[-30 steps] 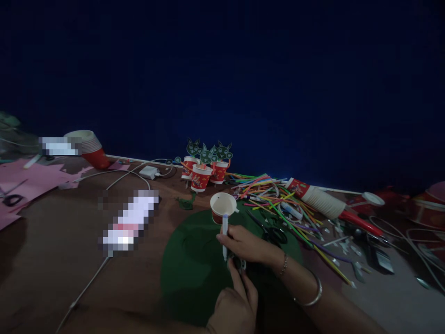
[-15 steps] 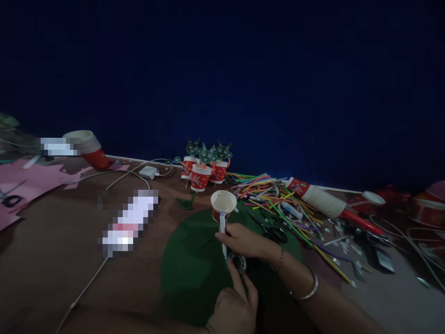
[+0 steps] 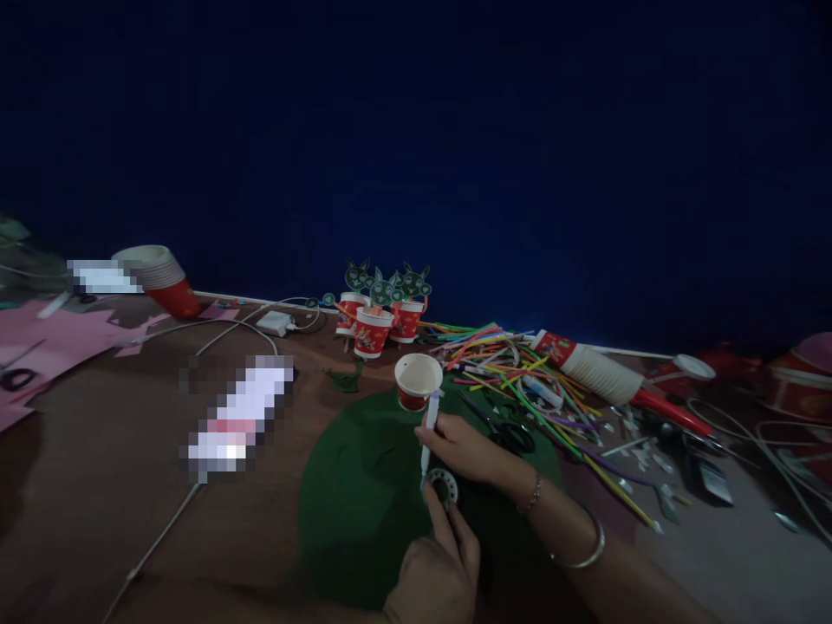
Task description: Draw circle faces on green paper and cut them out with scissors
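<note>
My right hand (image 3: pixel 458 442) is closed around a white marker (image 3: pixel 430 435), its lower tip beside a white ring with dark spots (image 3: pixel 448 483). My left hand (image 3: pixel 438 559) presses and steadies that ring with its fingertips against the dark green round sheet (image 3: pixel 351 511). The ring's lower part is hidden under my fingers. Just beyond my right hand, a red paper cup (image 3: pixel 416 381) with a white inside stands upright on the sheet's far edge. Black scissors (image 3: pixel 513 436) lie to the right of my right hand.
Three red cups with green animal faces (image 3: pixel 373 321) stand at the back. Colourful pipe-cleaner-like strips (image 3: pixel 500 355) and stacked cups (image 3: pixel 588 368) lie to the right. A blurred bright device (image 3: pixel 243 416) with a cable, a white charger (image 3: pixel 276 323), pink paper (image 3: pixel 71 338) and another cup stack (image 3: pixel 159 277) are left.
The marker's upper end has tilted to the right, and my right hand has shifted slightly right. More of the ring shows now. My left hand stays nearly in place.
</note>
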Tool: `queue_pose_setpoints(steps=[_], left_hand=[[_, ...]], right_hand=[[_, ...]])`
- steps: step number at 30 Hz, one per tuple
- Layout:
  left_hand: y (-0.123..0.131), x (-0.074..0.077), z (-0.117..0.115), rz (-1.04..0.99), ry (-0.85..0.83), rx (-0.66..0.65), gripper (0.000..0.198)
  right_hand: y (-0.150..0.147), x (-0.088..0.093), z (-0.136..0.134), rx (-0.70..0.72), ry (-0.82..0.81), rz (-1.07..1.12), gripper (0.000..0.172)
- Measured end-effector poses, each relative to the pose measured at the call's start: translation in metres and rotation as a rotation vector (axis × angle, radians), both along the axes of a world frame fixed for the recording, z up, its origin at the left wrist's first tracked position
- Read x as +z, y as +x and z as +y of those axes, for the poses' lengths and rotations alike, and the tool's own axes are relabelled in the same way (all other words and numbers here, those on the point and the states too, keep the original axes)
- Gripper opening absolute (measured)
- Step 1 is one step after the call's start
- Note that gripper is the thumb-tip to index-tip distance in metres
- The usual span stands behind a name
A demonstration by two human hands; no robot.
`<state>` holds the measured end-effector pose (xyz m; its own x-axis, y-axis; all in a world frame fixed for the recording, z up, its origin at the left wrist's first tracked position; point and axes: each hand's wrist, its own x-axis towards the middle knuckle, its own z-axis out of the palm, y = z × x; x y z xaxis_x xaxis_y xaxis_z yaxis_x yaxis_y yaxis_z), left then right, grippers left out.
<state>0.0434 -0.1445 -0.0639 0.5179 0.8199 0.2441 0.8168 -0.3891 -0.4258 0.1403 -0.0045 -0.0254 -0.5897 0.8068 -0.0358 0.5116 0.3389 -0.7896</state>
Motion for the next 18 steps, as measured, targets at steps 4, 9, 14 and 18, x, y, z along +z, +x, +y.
queue_pose_setpoints(steps=[4,9,14,18], left_hand=[[-0.001,0.0,0.0,-0.007,0.003,-0.006,0.037],[0.0,-0.002,0.0,-0.003,0.017,0.0,0.041],[-0.001,0.002,0.002,-0.014,0.043,-0.009,0.036],[-0.003,0.009,0.003,-0.005,0.034,-0.039,0.034]], right_hand=[[0.005,-0.001,-0.003,-0.019,0.02,0.046,0.029],[0.012,-0.005,-0.006,-0.11,-0.012,0.071,0.028],[0.021,-0.009,-0.012,-0.198,-0.004,0.094,0.028],[0.029,-0.013,-0.022,-0.252,0.005,0.147,0.027]])
